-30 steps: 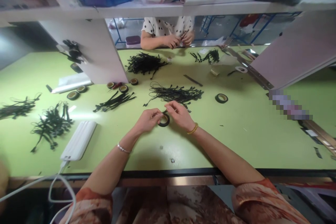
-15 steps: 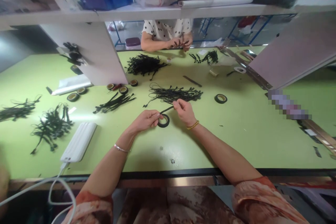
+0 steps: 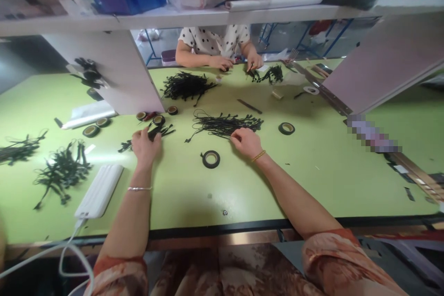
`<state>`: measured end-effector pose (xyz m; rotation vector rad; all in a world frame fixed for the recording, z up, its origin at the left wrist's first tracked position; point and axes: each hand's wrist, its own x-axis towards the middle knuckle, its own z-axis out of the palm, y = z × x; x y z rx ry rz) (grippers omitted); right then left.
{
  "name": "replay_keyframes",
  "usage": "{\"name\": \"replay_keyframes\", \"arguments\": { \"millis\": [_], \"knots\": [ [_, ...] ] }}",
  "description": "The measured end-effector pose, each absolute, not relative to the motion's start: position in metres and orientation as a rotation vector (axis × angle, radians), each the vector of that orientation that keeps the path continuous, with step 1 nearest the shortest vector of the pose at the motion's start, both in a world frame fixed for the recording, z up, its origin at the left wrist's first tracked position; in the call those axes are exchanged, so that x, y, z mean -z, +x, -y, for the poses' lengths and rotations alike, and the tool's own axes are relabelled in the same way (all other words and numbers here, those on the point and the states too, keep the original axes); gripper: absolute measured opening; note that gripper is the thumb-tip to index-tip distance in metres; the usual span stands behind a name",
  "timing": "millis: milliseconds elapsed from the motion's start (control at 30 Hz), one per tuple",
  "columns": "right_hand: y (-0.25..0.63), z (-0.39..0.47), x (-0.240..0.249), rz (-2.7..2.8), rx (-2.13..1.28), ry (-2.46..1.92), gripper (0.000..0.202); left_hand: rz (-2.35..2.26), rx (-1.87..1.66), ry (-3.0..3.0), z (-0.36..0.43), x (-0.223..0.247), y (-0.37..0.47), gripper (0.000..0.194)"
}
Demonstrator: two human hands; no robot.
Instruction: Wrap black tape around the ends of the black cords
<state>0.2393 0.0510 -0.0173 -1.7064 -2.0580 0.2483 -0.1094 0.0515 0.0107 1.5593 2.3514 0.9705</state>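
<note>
My left hand (image 3: 145, 147) is over a small bundle of black cables (image 3: 167, 130), thumb and fingers apart around part of it. Further right, my right hand (image 3: 246, 142) rests at the near edge of a larger pile of thin black cables (image 3: 222, 124). Its fingers are curled together, and whatever they may hold is hidden. Between the hands, a roll of black tape (image 3: 211, 159) lies flat on the green table, a short tail sticking out at its upper left.
More black tape rolls (image 3: 286, 128) lie around, several by the left panel (image 3: 138, 69). A white power bank (image 3: 99, 190) with a cable is at front left. Across the table (image 3: 256, 185), a co-worker's hands (image 3: 255, 61) handle black cables. A shelf (image 3: 194, 19) spans overhead.
My left hand has left the tape roll and moved left to the small bundle. The dark strip stretched between my hands is no longer seen there. The co-worker's hands have lowered and parted.
</note>
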Motion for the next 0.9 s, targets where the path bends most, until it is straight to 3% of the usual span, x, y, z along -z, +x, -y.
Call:
{"name": "replay_keyframes", "arguments": {
  "millis": [167,367,567,767,900],
  "knots": [
    [0.23,-0.051,0.019,2.247,-0.07,-1.789,0.02,-2.223,-1.079,1.753,-0.052,0.0,-0.095,0.035],
    [0.23,-0.055,0.019,2.208,-0.048,-1.803,0.022,-1.871,-0.882,2.003,-0.036,0.004,-0.052,0.03],
    [0.245,-0.061,0.014,1.846,-0.501,-1.64,0.035,-1.481,-0.667,2.187,-0.018,-0.002,-0.025,0.032],
    [0.253,-0.062,0.009,2.048,-0.875,-1.327,0.042,-1.288,-0.505,2.227,-0.009,-0.006,-0.01,0.031],
    [0.251,-0.062,0.007,1.494,-1.26,-1.156,0.049,-1.33,-0.526,2.144,-0.008,-0.005,-0.009,0.032]
  ]
}}
